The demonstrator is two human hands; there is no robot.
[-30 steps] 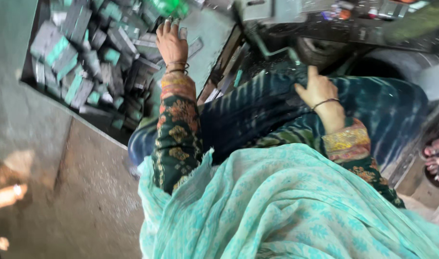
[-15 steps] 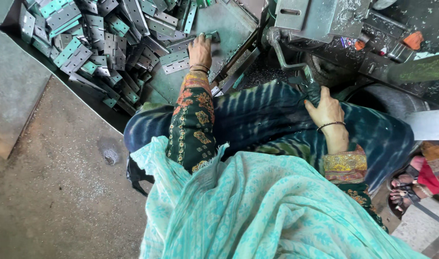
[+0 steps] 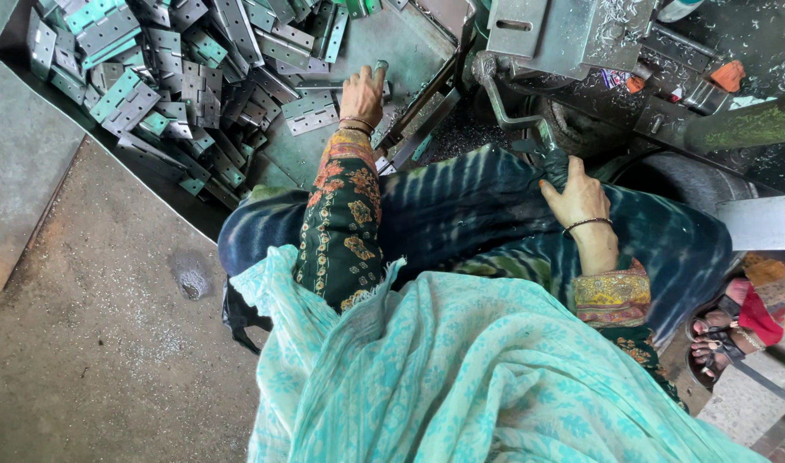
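My left hand (image 3: 363, 96) reaches forward into a metal tray (image 3: 410, 51) and its fingers close on a flat grey metal hinge (image 3: 320, 87) lying on the tray floor. A heap of grey and green hinges (image 3: 178, 77) fills the tray's left part. My right hand (image 3: 573, 193) wraps around the dark cloth-covered end of a bent metal lever (image 3: 517, 111) that comes off the press machine (image 3: 564, 34). Both arms wear patterned sleeves and bangles, and a turquoise scarf (image 3: 461, 377) hangs over my lap.
The grey machine body carries metal shavings, an orange part (image 3: 729, 75) and a green bar (image 3: 744, 124) at the right. Another person's feet in sandals (image 3: 723, 334) show at the right edge. Bare concrete floor (image 3: 92, 343) lies to the left.
My left hand has drawn back from the far hinge pile toward the tray's middle and now grips a hinge. My right hand stays on the lever. The view has shifted toward the machine.
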